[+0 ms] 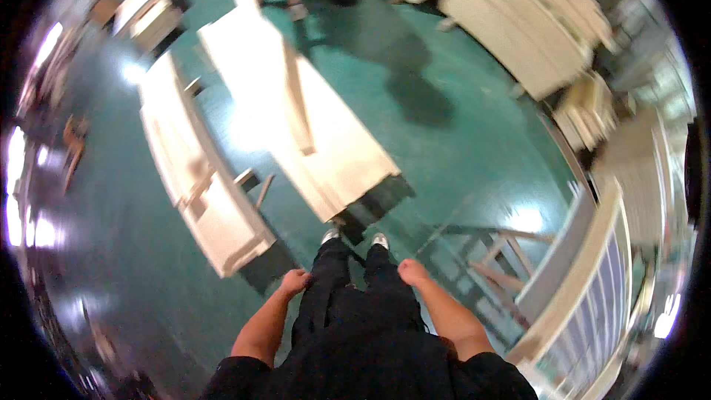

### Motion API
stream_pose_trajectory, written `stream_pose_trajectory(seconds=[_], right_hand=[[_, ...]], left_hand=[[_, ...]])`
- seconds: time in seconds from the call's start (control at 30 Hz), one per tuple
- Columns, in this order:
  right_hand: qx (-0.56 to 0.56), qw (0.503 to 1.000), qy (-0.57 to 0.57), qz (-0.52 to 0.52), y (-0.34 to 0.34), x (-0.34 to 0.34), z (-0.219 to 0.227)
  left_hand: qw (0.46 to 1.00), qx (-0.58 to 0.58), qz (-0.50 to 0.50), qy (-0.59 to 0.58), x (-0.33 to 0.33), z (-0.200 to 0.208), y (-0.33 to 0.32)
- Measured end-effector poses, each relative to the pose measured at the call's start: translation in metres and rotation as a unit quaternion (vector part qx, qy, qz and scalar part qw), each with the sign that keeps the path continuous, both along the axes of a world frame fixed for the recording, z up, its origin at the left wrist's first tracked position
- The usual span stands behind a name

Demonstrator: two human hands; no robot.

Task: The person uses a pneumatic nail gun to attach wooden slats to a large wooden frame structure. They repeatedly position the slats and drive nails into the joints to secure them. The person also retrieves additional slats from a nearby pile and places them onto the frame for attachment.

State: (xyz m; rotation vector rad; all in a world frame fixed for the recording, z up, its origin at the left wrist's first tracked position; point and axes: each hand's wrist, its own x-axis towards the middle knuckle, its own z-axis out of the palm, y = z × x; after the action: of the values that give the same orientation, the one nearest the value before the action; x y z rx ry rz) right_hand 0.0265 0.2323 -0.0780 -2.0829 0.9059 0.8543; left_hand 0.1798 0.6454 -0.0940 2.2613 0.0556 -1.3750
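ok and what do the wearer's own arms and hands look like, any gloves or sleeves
The left hand and right hand look gloveless, and the arms are bare below short, plain black sleeves. No watch, bracelet or marking can be made out; blur hides finer details such as rings.

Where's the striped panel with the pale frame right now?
In the head view, the striped panel is at the lower right, to the right of your right hand.

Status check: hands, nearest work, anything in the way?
Left hand, right hand: low, seemingly empty. Pale wooden panel ahead, untouched by either. Panel likely blocks straight ahead; slatted frame off right.
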Motion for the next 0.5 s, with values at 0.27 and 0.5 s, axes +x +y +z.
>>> stream_pose_trajectory(seconds=[0.27,0.5], right_hand=[[0.049,0.980,-0.093,-0.172,0.059,-0.133,-0.067],[0.065,0.961,-0.091,-0.255,0.074,-0.230,-0.093]], left_hand=[[0.912,0.010,-0.359,-0.200,0.152,-0.027,-0.044],[0.953,-0.095,-0.213,-0.194,0.119,0.086,-0.166]])
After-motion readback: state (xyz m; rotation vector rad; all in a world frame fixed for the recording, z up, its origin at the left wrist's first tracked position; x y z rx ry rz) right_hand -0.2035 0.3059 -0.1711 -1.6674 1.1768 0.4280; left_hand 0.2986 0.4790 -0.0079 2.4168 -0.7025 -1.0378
